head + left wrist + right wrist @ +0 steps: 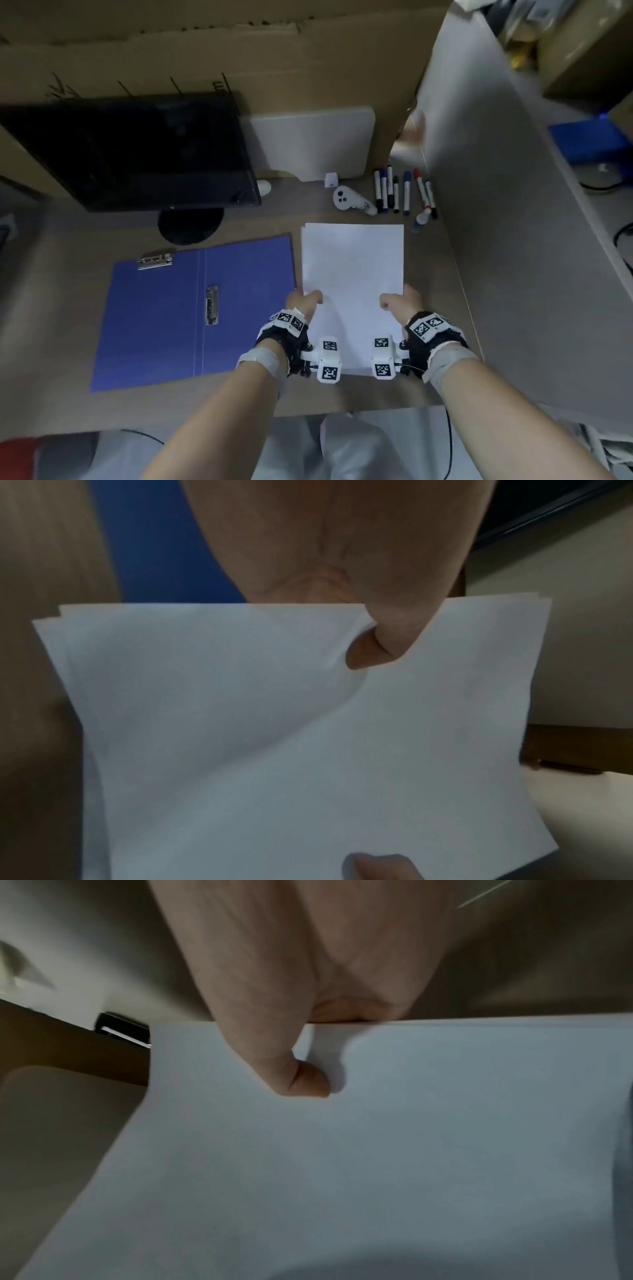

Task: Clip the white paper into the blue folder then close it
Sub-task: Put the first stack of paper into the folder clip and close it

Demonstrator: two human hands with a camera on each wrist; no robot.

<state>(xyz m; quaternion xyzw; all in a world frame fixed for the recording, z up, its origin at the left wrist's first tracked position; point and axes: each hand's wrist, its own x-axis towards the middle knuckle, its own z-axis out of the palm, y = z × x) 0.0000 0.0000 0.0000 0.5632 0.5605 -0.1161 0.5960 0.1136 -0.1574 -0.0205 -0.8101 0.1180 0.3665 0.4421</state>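
A stack of white paper [352,267] is held over the desk, just right of the blue folder [191,308]. The folder lies open and flat, with a metal clip [154,261] at its top left and a second clip [212,305] on the spine. My left hand [305,301] pinches the paper's left edge, thumb on top [369,653]. My right hand [399,303] pinches the right edge in the same way [301,1080]. The sheets [308,737] are slightly fanned and bowed between the hands. The fingers under the paper [411,1150] are hidden.
A black monitor [137,154] stands at the back left on the desk [68,267]. Several markers [404,193] and a white controller [349,200] lie behind the paper. A grey partition [496,205] runs along the right. Cardboard [205,61] lines the back.
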